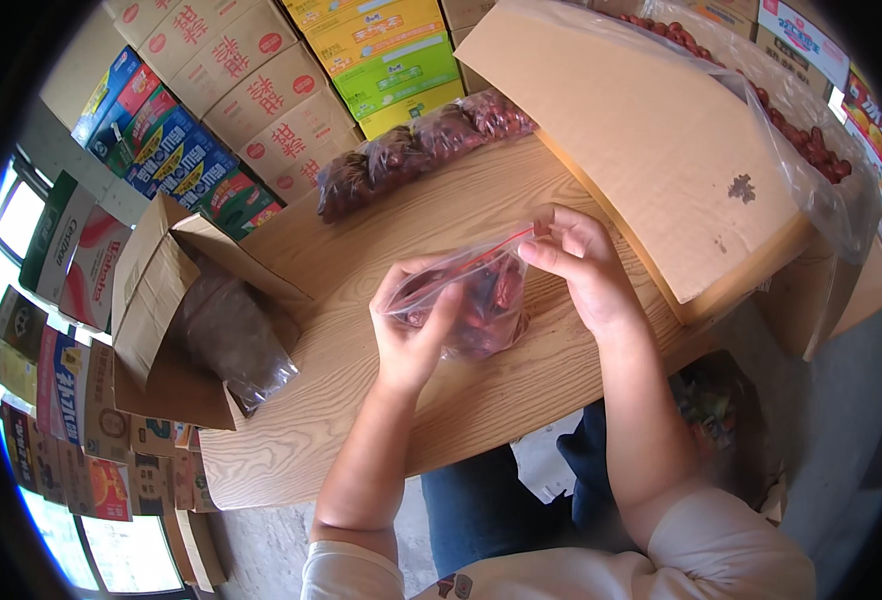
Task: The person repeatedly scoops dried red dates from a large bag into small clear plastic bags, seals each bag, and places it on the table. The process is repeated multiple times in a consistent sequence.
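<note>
A clear zip bag (488,328) of dark red dates is held over the wooden table (531,395), its bottom close to or on the tabletop. Wrapped round the bag's left side is my left hand (408,322), thumb in front and fingers behind. My right hand (583,262) pinches the upper right corner between thumb and fingers, at the end of the red zip strip (511,242). The mouth's left part looks loose; whether the zip is joined there I cannot tell.
Filled date bags (426,140) line the table's far edge. At the left lies an open cardboard box (146,330) with clear plastic bags (231,330) inside. A large cardboard flap (651,140) slopes at the right, beside loose dates (801,135) in plastic. Stacked cartons (251,90) stand behind.
</note>
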Demonstrator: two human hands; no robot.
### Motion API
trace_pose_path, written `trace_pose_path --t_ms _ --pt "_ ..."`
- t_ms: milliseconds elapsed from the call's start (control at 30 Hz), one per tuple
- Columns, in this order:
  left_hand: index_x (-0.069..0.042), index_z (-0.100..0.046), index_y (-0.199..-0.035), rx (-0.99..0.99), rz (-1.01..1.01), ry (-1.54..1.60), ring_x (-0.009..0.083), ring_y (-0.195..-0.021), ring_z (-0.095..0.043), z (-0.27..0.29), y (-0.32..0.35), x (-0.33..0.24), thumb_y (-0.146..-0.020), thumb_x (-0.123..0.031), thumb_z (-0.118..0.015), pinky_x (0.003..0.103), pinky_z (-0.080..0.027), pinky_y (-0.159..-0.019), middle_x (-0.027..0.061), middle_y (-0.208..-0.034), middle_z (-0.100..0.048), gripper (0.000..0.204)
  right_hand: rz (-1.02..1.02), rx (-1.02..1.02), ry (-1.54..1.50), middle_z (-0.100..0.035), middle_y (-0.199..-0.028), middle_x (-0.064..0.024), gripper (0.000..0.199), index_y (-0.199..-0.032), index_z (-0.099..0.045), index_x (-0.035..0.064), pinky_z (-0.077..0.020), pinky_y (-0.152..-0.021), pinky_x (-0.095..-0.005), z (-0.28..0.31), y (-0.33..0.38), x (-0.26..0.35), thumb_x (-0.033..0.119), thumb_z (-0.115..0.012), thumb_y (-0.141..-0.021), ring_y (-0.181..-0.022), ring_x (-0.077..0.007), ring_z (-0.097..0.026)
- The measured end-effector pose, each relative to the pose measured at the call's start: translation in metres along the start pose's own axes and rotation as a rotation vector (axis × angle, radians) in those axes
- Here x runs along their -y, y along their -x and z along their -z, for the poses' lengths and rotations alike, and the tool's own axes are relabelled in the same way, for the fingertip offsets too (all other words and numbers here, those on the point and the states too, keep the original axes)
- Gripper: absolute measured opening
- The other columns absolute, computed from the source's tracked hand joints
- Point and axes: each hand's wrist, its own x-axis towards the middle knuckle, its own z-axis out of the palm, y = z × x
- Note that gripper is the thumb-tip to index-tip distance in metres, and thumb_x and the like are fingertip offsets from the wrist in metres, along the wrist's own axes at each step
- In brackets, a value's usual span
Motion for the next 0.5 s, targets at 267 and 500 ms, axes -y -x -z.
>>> trace_pose_path --t_ms 267,500 --pt "0.003 -0.058 -0.104 -0.028 0.015 0.076 0.0142 -0.09 -0.065 -0.0039 0.0005 -0.0026 -0.089 0.0 -0.063 0.029 -0.051 -0.084 0.0128 -0.101 -0.069 0.016 -0.001 0.005 0.007 -0.067 -0.081 -0.0004 0.009 -0.084 -0.065 0.0049 -0.0466 -0.076 -0.0235 0.0031 0.0004 -0.0003 0.006 -0.073 -0.081 -0.078 -0.0079 -0.06" --pt "0.003 -0.058 -0.099 -0.04 -0.018 0.004 0.0129 -0.084 -0.065 -0.0007 0.0032 0.0027 -0.089 0.0 -0.064 0.027 -0.051 -0.077 0.009 -0.091 -0.069 0.012 0.1 -0.025 0.159 -0.068 -0.079 -0.0009 0.008 -0.077 -0.067 0.0052 -0.044 -0.08 -0.0257 0.0021 0.0003 0.0051 0.005 -0.075 -0.077 -0.079 -0.0077 -0.06"
